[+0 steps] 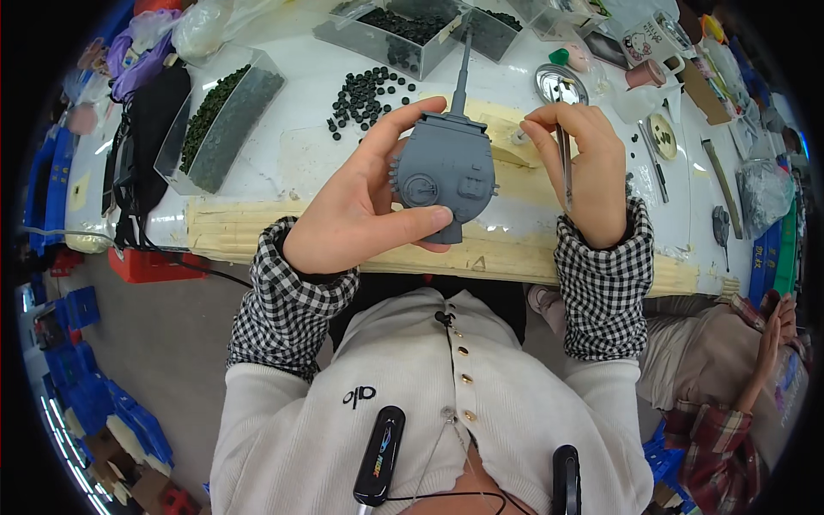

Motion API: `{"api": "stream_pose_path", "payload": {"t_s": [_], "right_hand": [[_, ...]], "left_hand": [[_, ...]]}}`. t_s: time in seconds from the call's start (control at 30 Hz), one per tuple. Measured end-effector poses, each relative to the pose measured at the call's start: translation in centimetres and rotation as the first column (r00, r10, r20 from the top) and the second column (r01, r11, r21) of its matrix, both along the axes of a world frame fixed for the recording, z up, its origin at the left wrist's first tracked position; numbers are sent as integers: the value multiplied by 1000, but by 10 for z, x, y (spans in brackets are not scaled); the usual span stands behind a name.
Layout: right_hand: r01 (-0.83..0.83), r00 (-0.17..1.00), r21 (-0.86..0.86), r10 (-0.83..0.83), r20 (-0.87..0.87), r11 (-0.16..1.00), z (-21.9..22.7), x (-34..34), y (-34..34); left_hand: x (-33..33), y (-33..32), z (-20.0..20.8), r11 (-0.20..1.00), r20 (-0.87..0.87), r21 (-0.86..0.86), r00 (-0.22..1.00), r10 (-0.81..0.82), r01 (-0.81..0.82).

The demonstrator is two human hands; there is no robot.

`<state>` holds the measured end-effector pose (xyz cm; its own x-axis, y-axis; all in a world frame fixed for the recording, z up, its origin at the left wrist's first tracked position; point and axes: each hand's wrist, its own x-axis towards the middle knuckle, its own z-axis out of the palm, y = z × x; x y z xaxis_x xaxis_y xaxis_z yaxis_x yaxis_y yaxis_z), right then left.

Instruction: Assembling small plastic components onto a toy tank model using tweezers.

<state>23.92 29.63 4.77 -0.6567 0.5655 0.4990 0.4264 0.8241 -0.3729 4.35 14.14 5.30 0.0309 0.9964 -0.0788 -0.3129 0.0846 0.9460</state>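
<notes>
A grey model tank turret (444,163) with a long thin barrel pointing away from me rests in my left hand (352,210). The thumb presses on its near end, and the fingers wrap round its left side and underneath. My right hand (592,172) is closed just right of the turret, apart from it, with metal tweezers (564,163) held along the fingers. Near the thumb and fingertip is a small pale piece (518,136); I cannot tell whether the fingertips touch it. Behind it, a yellowish taped strip (506,153) lies on the table.
Small black wheels (365,99) lie loose beyond my left hand. Clear bins (249,120) of small dark parts stand left and at the back. Right are a round metal dish (560,83), a mug (648,43), a pen-like tool (654,163) and another person's hand (777,322).
</notes>
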Motion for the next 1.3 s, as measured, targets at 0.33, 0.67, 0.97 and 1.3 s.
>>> {"api": "stream_pose_path", "payload": {"t_s": [0.33, 0.67, 0.97, 1.3], "right_hand": [[-32, 938, -62, 8, -346, 998, 49, 7, -41], [-397, 882, -365, 239, -407, 842, 37, -2, -54], [-389, 894, -310, 274, -354, 868, 39, -5, -56], [-383, 898, -285, 282, -337, 879, 41, -6, -56]], "left_hand": [[7, 2, 7, 999, 14, -15, 999, -46, 46], [22, -3, -1, 990, -103, 138, 994, 19, -5], [23, -3, -3, 989, -93, 146, 996, 14, -1], [24, -3, -3, 988, -91, 153, 996, 21, -7]]}}
